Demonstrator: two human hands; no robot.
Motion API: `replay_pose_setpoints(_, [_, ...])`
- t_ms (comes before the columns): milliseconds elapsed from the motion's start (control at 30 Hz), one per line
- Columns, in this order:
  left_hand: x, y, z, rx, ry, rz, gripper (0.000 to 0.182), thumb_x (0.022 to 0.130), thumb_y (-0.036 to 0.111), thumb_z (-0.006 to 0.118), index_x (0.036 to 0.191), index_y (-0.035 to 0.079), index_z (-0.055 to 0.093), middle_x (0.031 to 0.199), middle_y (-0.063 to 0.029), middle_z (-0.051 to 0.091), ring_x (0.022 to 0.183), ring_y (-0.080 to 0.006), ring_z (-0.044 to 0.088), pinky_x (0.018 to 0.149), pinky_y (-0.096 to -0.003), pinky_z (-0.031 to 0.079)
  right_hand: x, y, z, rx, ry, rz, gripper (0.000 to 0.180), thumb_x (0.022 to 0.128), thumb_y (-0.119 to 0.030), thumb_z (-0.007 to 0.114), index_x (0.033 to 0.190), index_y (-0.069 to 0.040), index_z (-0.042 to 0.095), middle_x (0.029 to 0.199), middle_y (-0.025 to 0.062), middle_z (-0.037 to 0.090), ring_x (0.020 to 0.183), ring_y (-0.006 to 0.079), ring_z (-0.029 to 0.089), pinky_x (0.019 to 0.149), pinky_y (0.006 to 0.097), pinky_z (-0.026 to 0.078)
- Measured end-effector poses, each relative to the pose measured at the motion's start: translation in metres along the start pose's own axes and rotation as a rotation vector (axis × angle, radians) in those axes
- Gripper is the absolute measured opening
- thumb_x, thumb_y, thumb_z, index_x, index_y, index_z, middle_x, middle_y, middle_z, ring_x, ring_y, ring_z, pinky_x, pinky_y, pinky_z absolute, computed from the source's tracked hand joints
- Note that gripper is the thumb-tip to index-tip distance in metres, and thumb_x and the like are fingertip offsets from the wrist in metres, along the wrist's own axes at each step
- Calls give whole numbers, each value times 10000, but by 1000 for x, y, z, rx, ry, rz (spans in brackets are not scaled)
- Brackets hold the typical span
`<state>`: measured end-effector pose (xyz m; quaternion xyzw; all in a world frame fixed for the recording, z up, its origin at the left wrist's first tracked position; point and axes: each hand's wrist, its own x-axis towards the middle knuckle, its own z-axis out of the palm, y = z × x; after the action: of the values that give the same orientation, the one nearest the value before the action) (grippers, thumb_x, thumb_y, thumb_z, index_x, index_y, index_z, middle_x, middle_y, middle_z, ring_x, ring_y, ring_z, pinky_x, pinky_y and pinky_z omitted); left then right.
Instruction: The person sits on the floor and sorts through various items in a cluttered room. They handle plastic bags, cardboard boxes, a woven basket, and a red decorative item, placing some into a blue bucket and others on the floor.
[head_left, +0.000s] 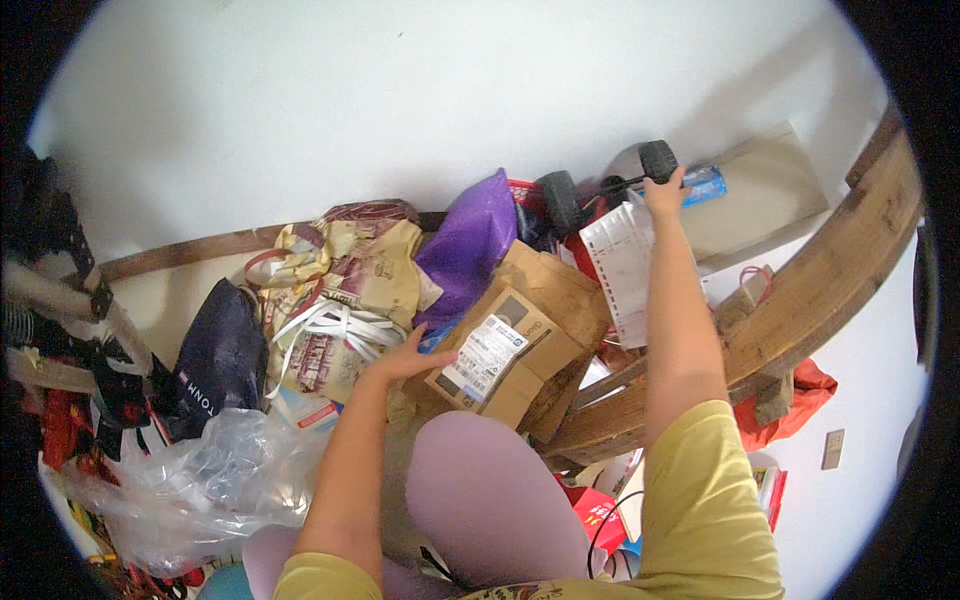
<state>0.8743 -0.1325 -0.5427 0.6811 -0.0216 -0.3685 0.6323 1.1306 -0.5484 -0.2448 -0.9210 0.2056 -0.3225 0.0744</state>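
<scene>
My right hand reaches far out to the wall side, with thumb and fingers around the lower edge of a black block-shaped object. A thin dark rod runs left from it. Just right of those fingers lies a blue plastic packet. Below the hand, a white sheet with a punched edge is partly covered by my forearm. My left hand has its fingers spread, the thumb touching a cardboard box that bears a printed label. Behind this box stands a purple bag.
A beige printed bag carries a bundle of white strap. Left of it are a dark navy bag and clear plastic wrapping. A curved wooden beam crosses the right side, near a long beige box. Another black block stands by the wall.
</scene>
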Motion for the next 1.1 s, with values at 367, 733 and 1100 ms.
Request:
replay_pose_setpoints(367, [-11, 58, 12, 268, 136, 14, 1261, 572, 828, 722, 1431, -56, 461, 1420, -271, 520, 1305, -379, 529, 1091, -428, 418, -218, -176, 73, -21, -525, -593, 848, 748, -399, 823, 1462, -130, 454, 1530, 260, 368, 1360, 481, 412, 1093, 518, 401])
replay_pose_setpoints(733, [-26, -10, -67, 219, 560, 97, 798, 829, 510, 747, 1453, 98, 468, 1372, -199, 561, 1182, -341, 602, 1009, -407, 476, -258, -145, 82, 268, -683, -916, 258, 702, -45, 726, 956, -91, 721, 980, 161, 717, 978, 365, 662, 889, 436, 517])
replay_pose_setpoints(1100, [0, -45, -54, 1284, 566, -63, 1104, 732, 238, 829, 1593, 339, 146, 1469, -252, 442, 952, -294, 701, 728, -377, 567, -319, -152, -70, 248, -1075, -1102, 198, 709, 24, 584, 852, -62, 690, 1006, 171, 692, 1006, 362, 640, 879, 470, 502])
